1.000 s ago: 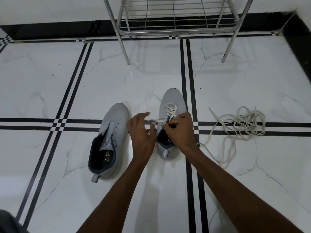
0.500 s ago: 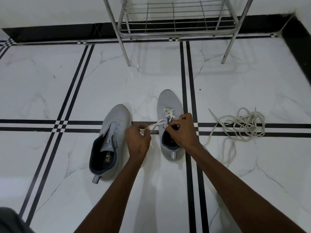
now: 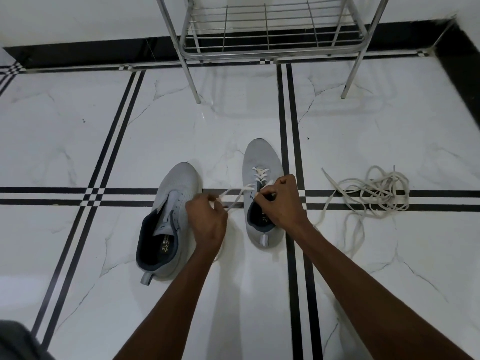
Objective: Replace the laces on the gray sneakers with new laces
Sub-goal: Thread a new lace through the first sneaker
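Observation:
Two gray sneakers stand on the white marble floor. The left sneaker (image 3: 171, 219) has no lace and its tongue lies open. The right sneaker (image 3: 261, 162) carries a white lace (image 3: 259, 174) through its front eyelets. My left hand (image 3: 207, 222) pinches one end of that lace and holds it taut to the left of the shoe. My right hand (image 3: 281, 201) sits over the shoe's opening and pinches the lace at an eyelet on the tongue's edge. A tangle of loose white laces (image 3: 374, 196) lies on the floor to the right.
A metal wire shoe rack (image 3: 270, 35) stands at the back, its legs (image 3: 193, 81) on the floor ahead of the sneakers. Black skirting runs along the walls. A dark patch of clothing (image 3: 18, 341) shows at the bottom left corner.
My left hand has taken hold of the lace end and drawn it leftward, pulling the loose loops on the right sneaker tight. My right hand stays at the eyelets.

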`<act>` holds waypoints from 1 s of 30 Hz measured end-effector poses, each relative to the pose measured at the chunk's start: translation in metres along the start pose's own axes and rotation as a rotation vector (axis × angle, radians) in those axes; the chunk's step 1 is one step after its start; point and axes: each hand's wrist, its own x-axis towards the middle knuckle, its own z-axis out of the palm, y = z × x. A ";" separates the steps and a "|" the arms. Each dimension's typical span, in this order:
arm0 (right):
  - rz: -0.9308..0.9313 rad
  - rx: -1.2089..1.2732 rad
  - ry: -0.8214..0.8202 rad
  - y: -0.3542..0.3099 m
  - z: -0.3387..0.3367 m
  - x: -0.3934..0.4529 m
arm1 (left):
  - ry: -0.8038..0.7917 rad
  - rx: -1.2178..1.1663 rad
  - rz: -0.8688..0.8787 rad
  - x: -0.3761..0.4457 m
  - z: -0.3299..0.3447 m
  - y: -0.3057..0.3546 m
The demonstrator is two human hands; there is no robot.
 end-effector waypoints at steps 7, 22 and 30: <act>0.008 -0.022 -0.026 0.000 -0.002 0.000 | -0.184 -0.108 0.387 0.000 0.024 0.020; -0.037 0.030 0.027 0.005 -0.004 0.000 | -0.453 -0.387 -0.341 -0.001 0.015 0.004; -0.050 0.092 0.039 0.011 -0.009 0.009 | -0.490 -0.617 -0.776 0.022 0.027 0.025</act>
